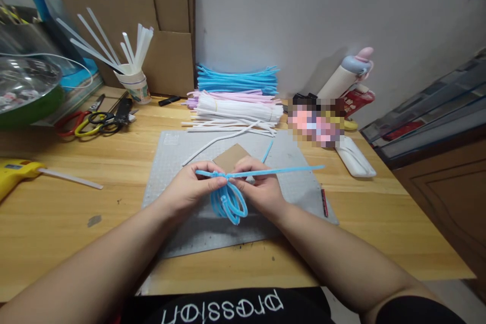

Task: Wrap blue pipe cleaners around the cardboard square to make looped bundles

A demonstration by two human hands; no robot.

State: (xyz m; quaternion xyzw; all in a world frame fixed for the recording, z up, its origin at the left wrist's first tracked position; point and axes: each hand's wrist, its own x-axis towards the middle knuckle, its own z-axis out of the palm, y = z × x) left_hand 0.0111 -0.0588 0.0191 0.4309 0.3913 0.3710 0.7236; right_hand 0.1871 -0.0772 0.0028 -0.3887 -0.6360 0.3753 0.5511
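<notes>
My left hand pinches the blue pipe cleaner piece near its top, thumb and fingers pressed together. From the other side my right hand grips the same piece close to the left fingertips. Several blue loops hang below the fingers, over the grey cutting mat. One straight blue stem runs out to the right past my right hand, and a short end sticks out above it. Behind my hands lies a small brown cardboard piece, partly hidden by them.
Bundles of blue and white pipe cleaners lie behind the mat. Scissors, a cup of white sticks and a yellow glue gun are left. A tissue pack and bottle stand right.
</notes>
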